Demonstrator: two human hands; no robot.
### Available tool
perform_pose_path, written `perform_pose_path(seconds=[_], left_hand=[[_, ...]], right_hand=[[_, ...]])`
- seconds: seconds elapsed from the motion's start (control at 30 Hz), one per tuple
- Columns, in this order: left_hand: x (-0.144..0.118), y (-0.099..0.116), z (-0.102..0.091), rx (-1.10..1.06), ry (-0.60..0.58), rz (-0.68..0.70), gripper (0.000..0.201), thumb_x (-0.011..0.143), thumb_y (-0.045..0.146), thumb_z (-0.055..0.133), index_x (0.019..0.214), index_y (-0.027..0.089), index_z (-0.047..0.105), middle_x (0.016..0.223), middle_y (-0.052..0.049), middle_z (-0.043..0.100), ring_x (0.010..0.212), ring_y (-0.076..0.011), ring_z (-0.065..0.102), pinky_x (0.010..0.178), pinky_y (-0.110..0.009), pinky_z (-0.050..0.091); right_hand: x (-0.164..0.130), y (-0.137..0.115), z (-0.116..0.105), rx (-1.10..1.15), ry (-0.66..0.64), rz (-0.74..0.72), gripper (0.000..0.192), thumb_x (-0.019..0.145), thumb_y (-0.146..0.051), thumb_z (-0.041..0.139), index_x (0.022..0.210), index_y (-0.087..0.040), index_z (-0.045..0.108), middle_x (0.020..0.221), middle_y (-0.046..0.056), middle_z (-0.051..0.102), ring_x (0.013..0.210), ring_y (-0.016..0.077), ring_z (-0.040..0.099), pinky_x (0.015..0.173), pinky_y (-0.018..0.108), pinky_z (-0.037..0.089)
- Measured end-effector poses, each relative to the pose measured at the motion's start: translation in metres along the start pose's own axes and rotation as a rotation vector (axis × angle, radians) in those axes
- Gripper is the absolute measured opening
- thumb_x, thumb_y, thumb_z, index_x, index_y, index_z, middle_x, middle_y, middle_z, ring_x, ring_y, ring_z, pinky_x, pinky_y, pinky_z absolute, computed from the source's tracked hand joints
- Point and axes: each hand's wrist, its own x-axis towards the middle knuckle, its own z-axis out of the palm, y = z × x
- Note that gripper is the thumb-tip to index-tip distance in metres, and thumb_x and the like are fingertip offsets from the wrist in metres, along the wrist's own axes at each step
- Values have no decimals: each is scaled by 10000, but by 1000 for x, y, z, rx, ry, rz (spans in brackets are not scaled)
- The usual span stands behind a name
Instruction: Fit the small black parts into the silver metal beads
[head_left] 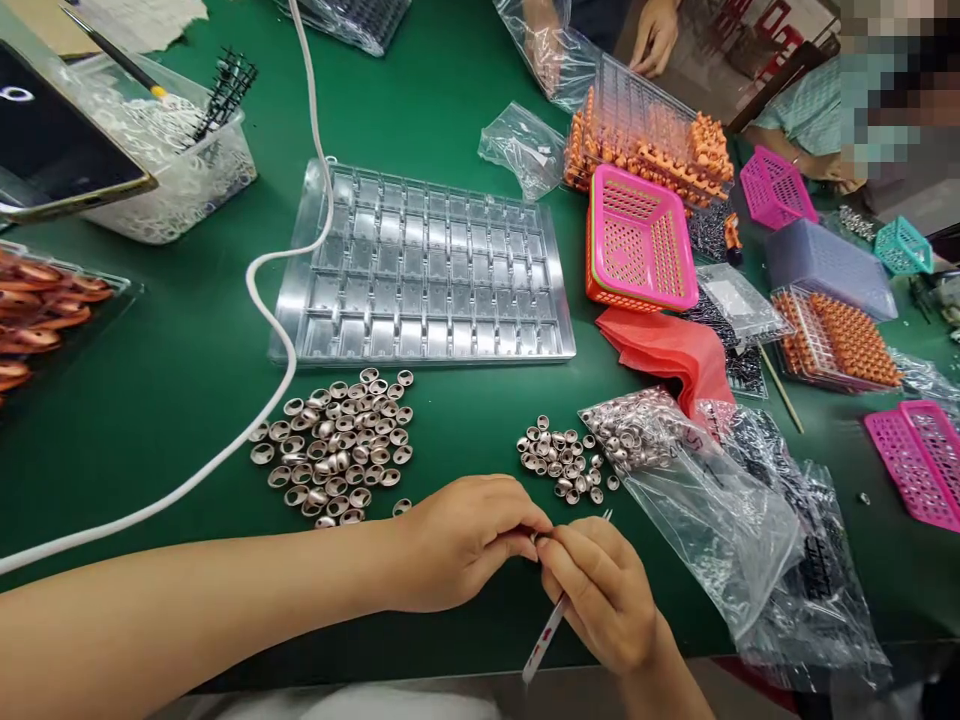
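At the front edge of the table my left hand (480, 540) and my right hand (600, 585) meet, fingertips touching. The left thumb and index finger pinch a tiny piece, mostly hidden, perhaps a small metal part. My right hand is closed around metal tweezers (546, 638) with red marks; their thin tips stick out past the knuckles. Left of the hands lies a large heap of silvery metal rings (337, 450) with oval openings. Behind the right hand sits a smaller pile of little metal pieces (561, 458).
A clear compartment tray (427, 265) lies in the middle, crossed by a white cable (259, 275). At right are plastic bags (720, 520), pink baskets (643, 238) and orange parts (709, 150). A phone (60, 130) and a tub (176, 200) stand left. Other people sit opposite.
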Motion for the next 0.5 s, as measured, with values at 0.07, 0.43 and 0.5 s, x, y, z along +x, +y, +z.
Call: perform_pose_path(seconds=[0.07, 0.43, 0.5], left_hand=[[0, 2, -1, -7, -3, -9, 151, 1015, 180, 518, 1062, 167, 661, 867, -56, 731, 774, -160, 651, 773, -266, 539], [-1, 4, 1, -28, 11, -58, 135, 955, 106, 566, 1005, 103, 691, 821, -69, 715, 742, -156, 644, 699, -229, 522], [1, 6, 0, -26, -7, -73, 130, 948, 102, 579, 989, 84, 701, 808, -79, 717, 732, -156, 645, 682, -221, 519]], right_hand=[[0, -1, 2, 6, -12, 4, 381, 934, -82, 554, 1314, -72, 592, 1008, 146, 722, 830, 214, 664, 640, 357, 580], [8, -4, 3, 38, -18, 14, 308, 929, -49, 517, 1222, -50, 610, 917, 130, 680, 766, 199, 603, 602, 347, 537], [14, -6, 0, 63, -26, 20, 289, 912, -7, 522, 1183, -29, 619, 904, 134, 674, 763, 195, 586, 614, 349, 528]])
